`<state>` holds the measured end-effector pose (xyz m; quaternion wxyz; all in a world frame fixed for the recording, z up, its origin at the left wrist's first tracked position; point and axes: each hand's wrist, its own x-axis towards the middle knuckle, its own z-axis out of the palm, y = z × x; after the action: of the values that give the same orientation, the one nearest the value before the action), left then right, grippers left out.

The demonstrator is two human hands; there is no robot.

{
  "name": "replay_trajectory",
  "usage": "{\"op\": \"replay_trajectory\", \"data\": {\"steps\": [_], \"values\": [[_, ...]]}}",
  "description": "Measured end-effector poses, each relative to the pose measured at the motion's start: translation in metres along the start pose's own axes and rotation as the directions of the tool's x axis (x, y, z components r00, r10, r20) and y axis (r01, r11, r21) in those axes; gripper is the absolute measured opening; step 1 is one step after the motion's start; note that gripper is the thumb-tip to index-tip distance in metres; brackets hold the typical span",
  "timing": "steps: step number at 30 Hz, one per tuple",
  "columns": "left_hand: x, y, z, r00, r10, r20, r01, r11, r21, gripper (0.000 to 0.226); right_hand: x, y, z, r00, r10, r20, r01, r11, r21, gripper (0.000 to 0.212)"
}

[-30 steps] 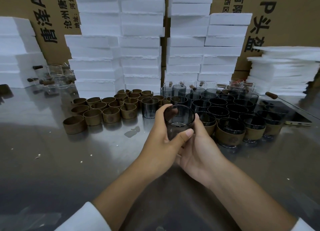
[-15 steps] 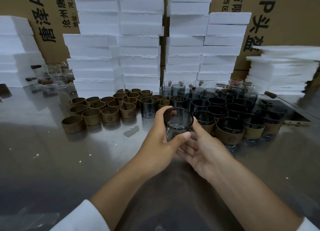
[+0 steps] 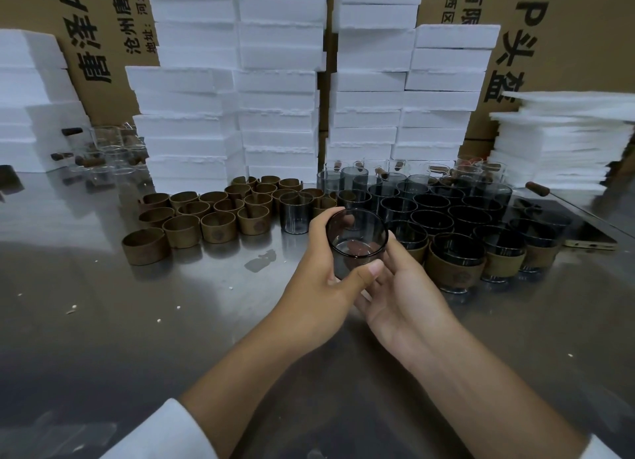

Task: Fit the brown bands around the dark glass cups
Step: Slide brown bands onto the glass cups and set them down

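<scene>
Dark glass cup stays up over the counter, near the banded cups, my left grip curled round its side; right grip (wrapped underneath a second ago) has slackened, fingers loose beside the glass.

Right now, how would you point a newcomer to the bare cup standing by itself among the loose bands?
Start at the tall white foam stacks behind the steel table; loose brown bands lie clustered before them. Near the cluster's right edge stands one dark glass cup, the only glass among empty bands, bare and apart from the packed cups farther right.
</scene>
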<state>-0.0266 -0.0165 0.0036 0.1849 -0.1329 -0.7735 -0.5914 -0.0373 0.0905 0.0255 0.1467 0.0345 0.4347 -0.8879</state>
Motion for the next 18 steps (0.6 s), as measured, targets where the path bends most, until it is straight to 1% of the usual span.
{"op": "replay_trajectory", "data": {"steps": [5,11,14,18], "values": [[-0.0007,0.0026,0.0017,1.0,-0.016,0.0,0.016,0.998,-0.068,0.058,-0.001,0.001,0.0005,0.995,0.052,0.086,-0.058,0.996,0.066,0.042],[-0.0012,0.003,0.0017,1.0,-0.022,0.007,0.023,0.994,-0.111,0.058,-0.0011,0.002,0.0003,0.985,0.112,0.129,-0.118,0.992,0.039,0.05],[-0.0006,0.0021,0.0011,1.0,-0.028,0.001,0.028,0.992,-0.127,0.057,-0.0012,0.0027,0.0005,0.98,0.138,0.145,-0.137,0.99,-0.012,0.054],[0.0011,0.0016,-0.0019,0.999,-0.038,0.015,0.039,0.991,-0.125,0.06,-0.0026,0.0022,0.0006,0.974,0.177,0.145,-0.16,0.98,-0.118,0.065]]}}
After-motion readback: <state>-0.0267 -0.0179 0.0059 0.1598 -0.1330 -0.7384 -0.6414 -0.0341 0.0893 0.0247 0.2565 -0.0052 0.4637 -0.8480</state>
